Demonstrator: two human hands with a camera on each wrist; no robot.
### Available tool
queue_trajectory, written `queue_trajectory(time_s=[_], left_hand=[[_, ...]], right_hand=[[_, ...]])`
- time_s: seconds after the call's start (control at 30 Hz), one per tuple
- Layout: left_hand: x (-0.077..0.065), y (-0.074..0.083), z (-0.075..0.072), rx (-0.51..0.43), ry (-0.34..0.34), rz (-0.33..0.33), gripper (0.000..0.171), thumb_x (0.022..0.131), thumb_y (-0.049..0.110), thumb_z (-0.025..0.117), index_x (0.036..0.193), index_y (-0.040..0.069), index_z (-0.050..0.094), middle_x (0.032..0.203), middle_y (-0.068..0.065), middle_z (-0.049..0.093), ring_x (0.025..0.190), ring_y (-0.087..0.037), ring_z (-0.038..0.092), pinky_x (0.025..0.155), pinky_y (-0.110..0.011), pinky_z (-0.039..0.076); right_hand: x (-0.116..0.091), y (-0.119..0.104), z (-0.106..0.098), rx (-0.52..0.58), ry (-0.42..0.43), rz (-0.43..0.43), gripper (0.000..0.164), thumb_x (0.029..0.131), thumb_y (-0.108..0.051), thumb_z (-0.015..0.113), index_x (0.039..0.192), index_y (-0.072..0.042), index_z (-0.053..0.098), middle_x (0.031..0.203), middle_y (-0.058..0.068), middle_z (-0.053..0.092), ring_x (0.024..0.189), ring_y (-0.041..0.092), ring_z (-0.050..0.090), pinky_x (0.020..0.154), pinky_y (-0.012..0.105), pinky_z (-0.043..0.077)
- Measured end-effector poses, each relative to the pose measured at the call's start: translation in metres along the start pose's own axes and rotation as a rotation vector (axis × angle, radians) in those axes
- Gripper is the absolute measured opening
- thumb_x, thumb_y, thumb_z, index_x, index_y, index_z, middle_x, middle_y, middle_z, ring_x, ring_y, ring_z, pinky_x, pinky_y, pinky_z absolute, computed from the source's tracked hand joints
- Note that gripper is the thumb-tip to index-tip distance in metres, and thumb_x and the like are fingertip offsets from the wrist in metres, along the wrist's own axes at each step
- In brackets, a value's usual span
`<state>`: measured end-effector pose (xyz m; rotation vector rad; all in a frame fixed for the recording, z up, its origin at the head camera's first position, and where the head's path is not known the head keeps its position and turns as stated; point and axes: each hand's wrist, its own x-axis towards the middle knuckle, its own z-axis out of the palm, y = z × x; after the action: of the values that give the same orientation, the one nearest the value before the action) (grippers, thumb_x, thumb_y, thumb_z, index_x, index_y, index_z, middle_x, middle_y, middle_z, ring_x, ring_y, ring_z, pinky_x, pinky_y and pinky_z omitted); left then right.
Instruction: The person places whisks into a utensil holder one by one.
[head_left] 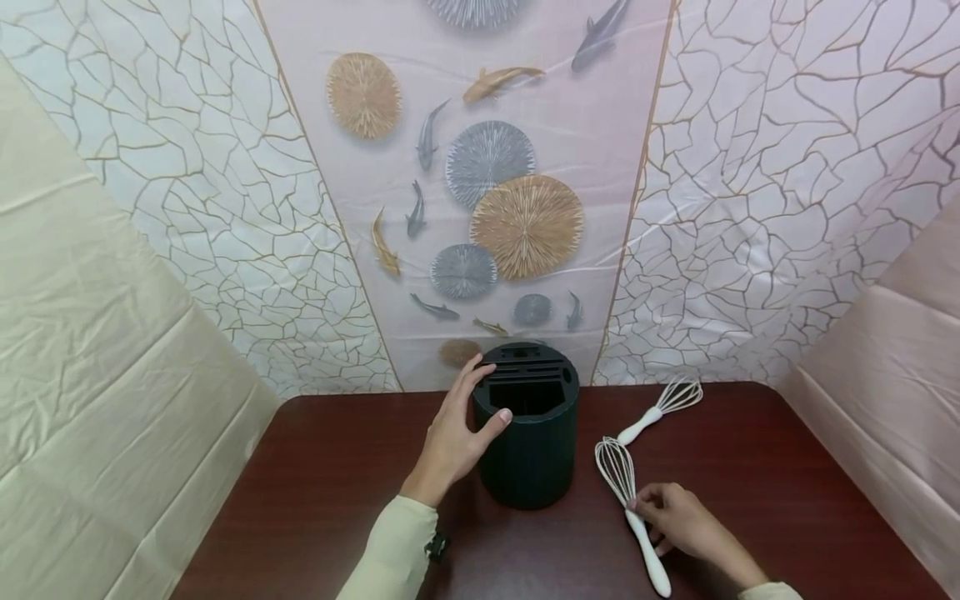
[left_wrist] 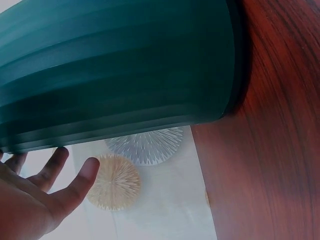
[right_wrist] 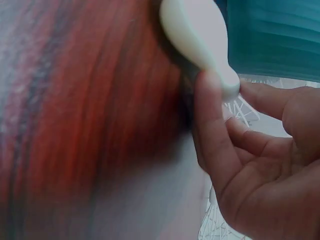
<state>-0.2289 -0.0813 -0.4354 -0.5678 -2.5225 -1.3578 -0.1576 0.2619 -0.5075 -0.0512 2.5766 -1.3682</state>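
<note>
A dark green, round utensil holder (head_left: pixel 528 463) with slots and a larger square opening in its top stands upright on the table. My left hand (head_left: pixel 453 435) touches its left side near the rim, fingers spread and fairly straight; the left wrist view shows these fingers (left_wrist: pixel 75 187) along the holder's wall. My right hand (head_left: pixel 681 522) pinches a white whisk (head_left: pixel 647 553) between thumb and fingers where handle meets wires. In the right wrist view, the whisk's smooth handle (right_wrist: pixel 192 32) shows close up. The whisk's wire head points toward the holder.
A second white whisk (head_left: pixel 641 425) lies farther back, right of the holder, its wire head pointing to the back right. The reddish-brown table (head_left: pixel 337 500) ends at a patterned cloth backdrop (head_left: pixel 420 367), with plain cloth on both sides.
</note>
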Motion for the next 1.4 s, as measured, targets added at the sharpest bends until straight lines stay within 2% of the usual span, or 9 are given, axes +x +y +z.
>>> queue_trajectory(time_s=[0.23,0.4,0.57,0.77,0.97,1.27,1.4], left_hand=[[0.000,-0.002,-0.002,-0.008,0.011,-0.007,0.067,0.099,0.058,0.066,0.159,0.047,0.038,0.174,0.017,0.021,0.156,-0.023,0.033,0.106,-0.083,0.028],[0.001,-0.004,-0.003,-0.013,0.019,0.007,0.067,0.099,0.058,0.066,0.160,0.045,0.039,0.174,0.017,0.020,0.155,-0.023,0.036,0.107,-0.081,0.031],[0.001,-0.003,-0.001,-0.008,0.009,0.010,0.068,0.099,0.059,0.066,0.160,0.045,0.039,0.173,0.022,0.018,0.155,-0.023,0.036,0.106,-0.081,0.031],[0.001,-0.002,0.000,-0.008,0.005,0.009,0.068,0.099,0.059,0.066,0.160,0.045,0.039,0.174,0.019,0.020,0.156,-0.021,0.034,0.107,-0.081,0.031],[0.001,-0.001,0.000,-0.009,0.011,0.006,0.067,0.099,0.056,0.067,0.160,0.045,0.040,0.173,0.021,0.020,0.155,-0.022,0.036,0.106,-0.083,0.030],[0.001,-0.002,0.001,-0.014,0.003,0.019,0.067,0.100,0.055,0.067,0.160,0.044,0.040,0.173,0.018,0.021,0.155,-0.023,0.035,0.104,-0.085,0.029],[0.001,0.000,0.001,-0.019,0.008,0.008,0.067,0.099,0.054,0.068,0.160,0.044,0.040,0.173,0.020,0.020,0.154,-0.023,0.037,0.104,-0.086,0.026]], right_hand=[[0.002,-0.002,0.004,-0.034,0.087,0.026,0.023,0.105,-0.018,0.064,0.116,0.003,0.068,0.085,0.006,0.062,0.064,0.021,0.061,0.051,0.037,0.058],[0.007,-0.007,0.004,-0.017,0.119,0.044,0.049,0.104,-0.025,0.068,0.135,0.010,0.054,0.096,0.008,0.070,0.068,0.021,0.064,0.055,0.037,0.059],[0.011,-0.011,0.006,-0.060,0.139,0.079,0.062,0.102,-0.032,0.071,0.140,0.012,0.049,0.092,0.005,0.073,0.066,0.019,0.065,0.057,0.036,0.058],[0.014,-0.012,0.006,-0.120,0.156,0.096,0.058,0.100,-0.031,0.072,0.134,0.012,0.054,0.087,0.004,0.073,0.059,0.019,0.065,0.055,0.035,0.056],[0.013,-0.014,0.006,-0.160,0.110,0.159,0.041,0.095,-0.034,0.078,0.110,0.001,0.063,0.081,0.003,0.063,0.055,0.019,0.065,0.055,0.036,0.056],[0.003,-0.013,0.012,-0.068,0.139,0.170,0.022,0.095,-0.022,0.078,0.096,-0.005,0.064,0.073,0.002,0.062,0.058,0.018,0.062,0.053,0.035,0.057],[0.002,-0.010,0.014,0.004,0.149,0.162,0.019,0.098,-0.017,0.074,0.097,-0.002,0.064,0.079,0.003,0.062,0.064,0.019,0.063,0.056,0.036,0.058]])
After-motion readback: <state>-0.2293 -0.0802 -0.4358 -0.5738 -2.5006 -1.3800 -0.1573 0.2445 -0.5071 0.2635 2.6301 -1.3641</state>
